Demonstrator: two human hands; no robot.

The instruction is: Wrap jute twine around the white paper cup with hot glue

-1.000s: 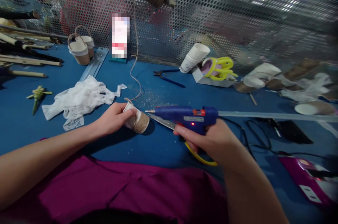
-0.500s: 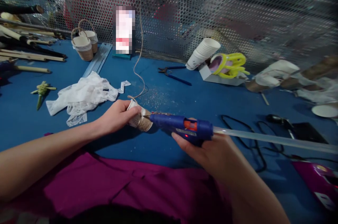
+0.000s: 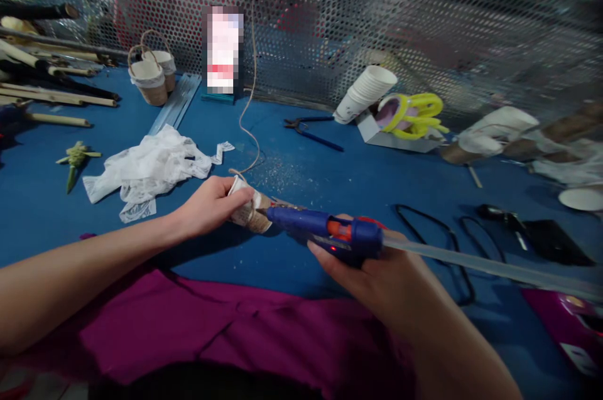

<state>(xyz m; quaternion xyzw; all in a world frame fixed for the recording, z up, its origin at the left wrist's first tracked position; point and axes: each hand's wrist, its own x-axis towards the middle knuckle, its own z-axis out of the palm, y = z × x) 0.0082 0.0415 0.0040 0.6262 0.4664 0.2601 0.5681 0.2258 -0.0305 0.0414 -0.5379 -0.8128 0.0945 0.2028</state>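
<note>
My left hand (image 3: 211, 204) is closed around a small paper cup (image 3: 258, 220), tilted on its side, its lower part wrapped in brown twine. From the cup's rim a loose strand of twine (image 3: 255, 67) runs up toward a spool at the top. In my right hand (image 3: 377, 277) is a blue glue gun (image 3: 301, 223) with a red light on. Its nozzle is at the wrapped side of the cup. A long clear glue stick (image 3: 471, 255) sticks out of its back. Behind the gun, a red loop and a thin blade, perhaps scissors, are mostly hidden.
Crumpled white lace (image 3: 151, 164) lies left of the cup. Further back are two handled cups (image 3: 151, 87), clear glue sticks (image 3: 175, 105), a phone (image 3: 222, 51), pliers (image 3: 313, 130), stacked paper cups (image 3: 365, 93) and a box with yellow-handled scissors (image 3: 414, 114). A black cable (image 3: 452, 233) lies at right.
The glue gun's nozzle has shifted slightly along the cup's wrapped side, and its back end with the glue stick has dipped a little. My left hand keeps its hold on the cup.
</note>
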